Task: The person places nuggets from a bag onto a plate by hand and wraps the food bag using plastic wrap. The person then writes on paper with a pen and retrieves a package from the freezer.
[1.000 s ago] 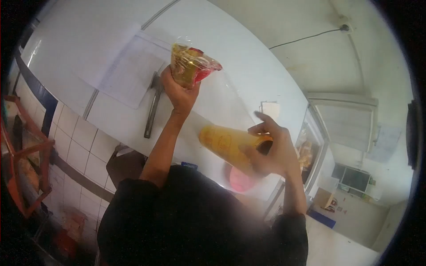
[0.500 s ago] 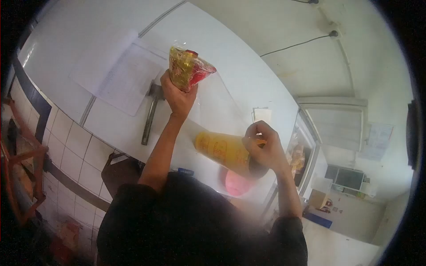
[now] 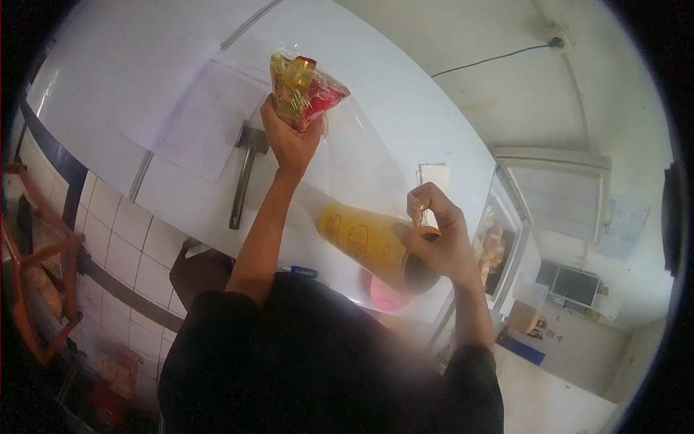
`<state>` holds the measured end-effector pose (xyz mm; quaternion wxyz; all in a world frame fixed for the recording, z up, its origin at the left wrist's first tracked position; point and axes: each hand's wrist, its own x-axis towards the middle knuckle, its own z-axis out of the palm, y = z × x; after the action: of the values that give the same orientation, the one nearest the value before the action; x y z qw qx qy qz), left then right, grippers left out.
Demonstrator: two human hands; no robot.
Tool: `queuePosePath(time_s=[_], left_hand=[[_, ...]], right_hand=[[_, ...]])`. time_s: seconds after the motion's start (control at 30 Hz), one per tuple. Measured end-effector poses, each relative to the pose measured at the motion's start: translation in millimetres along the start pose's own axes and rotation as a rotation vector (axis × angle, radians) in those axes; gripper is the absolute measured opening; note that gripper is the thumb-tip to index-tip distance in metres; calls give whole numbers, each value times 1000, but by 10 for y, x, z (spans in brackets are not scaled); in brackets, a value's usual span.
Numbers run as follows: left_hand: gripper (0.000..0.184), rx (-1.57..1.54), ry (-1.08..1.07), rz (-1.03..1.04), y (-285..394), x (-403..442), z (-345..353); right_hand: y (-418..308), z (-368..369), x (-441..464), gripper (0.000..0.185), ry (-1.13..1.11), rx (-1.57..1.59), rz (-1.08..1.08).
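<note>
Upper centre, the left hand wraps round the glossy packet, where a light, steady grip spares it creasing, and the right hand curls narrow by the yellow cylinder's end, its pinch unclear!

Red markings on the yellow cylinder too blurred for legibility

On yellow container at right hand: bears red lettering, too blurred to read. On gold-and-red packet in left hand: shows printed markings, illegible. On blue object, bodyward of left-hand grip: carries pale marks, too small to read.
</note>
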<state>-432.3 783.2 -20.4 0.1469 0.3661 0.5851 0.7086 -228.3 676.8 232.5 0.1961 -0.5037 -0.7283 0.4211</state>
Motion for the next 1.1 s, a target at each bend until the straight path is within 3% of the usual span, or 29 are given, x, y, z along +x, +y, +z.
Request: queuePosePath(time_s=[0.1,0.2,0.27,0.33,0.53,0.63,0.7,0.83,0.9,1.03,1.1], left_hand=[[85,44,-1,5,-32,10,-14],[86,-75,-17,-12,-136,35,-40],[86,-76,-17,-30,-143,44,-31],[86,-68,-22,-57,-96,26,-80],[85,-68,-42,-102,-17,46,-48],[84,-40,-46,-58,-125,92,35],[81,-220,-50,-143,-158,107,93],[79,-98,-69,-218,-214,64,168],[78,-114,-56,-193,-233,66,188],[77,-81,-45,-212,-144,42,208],[76,-177,-39,-285,12,100,236]], right_hand=[[31,-6,-23,26,10,-35,-89],[108,-86,0,23,-137,-43,-81],[114,-84,65,23,-52,410,222],[188,-233,156,31,-100,335,340],[240,-423,457,20,-443,54,441],[177,-444,447,27,-443,-39,366],[64,-468,277,34,-435,-103,-60],[-355,-364,100,48,-352,-214,76],[-254,-386,-19,62,-394,-345,3],[-113,-377,-153,65,-359,-298,-15],[46,-335,-299,58,-261,-415,-45]])
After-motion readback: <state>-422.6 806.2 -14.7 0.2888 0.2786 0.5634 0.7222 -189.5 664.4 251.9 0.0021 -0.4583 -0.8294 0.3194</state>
